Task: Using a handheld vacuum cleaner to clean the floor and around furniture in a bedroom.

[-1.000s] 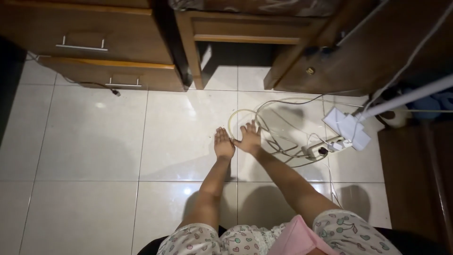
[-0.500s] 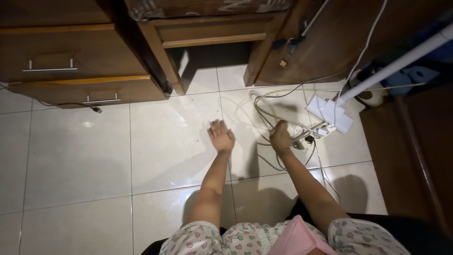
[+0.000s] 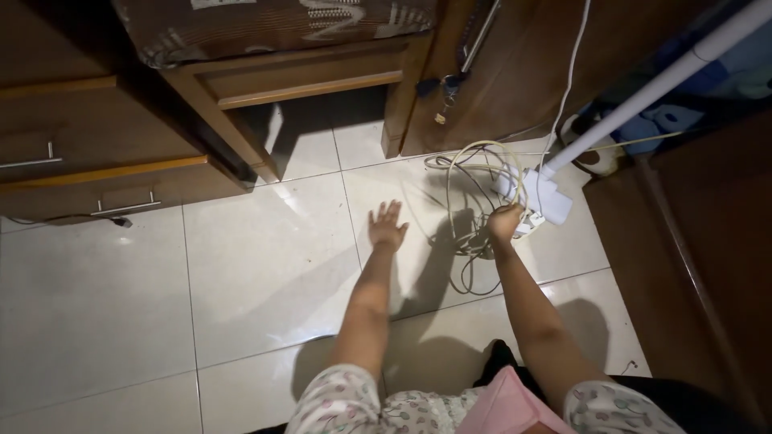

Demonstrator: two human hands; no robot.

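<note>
Right hand grip clamped on pale cable loop, left hand spread apart, empty

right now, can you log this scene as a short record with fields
place: tiled floor beside wooden drawers
left hand: open, fingers spread, over bare tile
right hand: closed on tangled cords
near right hand: white power strip, white pole
background: keys hanging from wooden door

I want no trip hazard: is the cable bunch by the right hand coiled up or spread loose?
Loose. The cable bunch sprawls in uneven loops over the floor tiles, part raised by the right hand.
</note>
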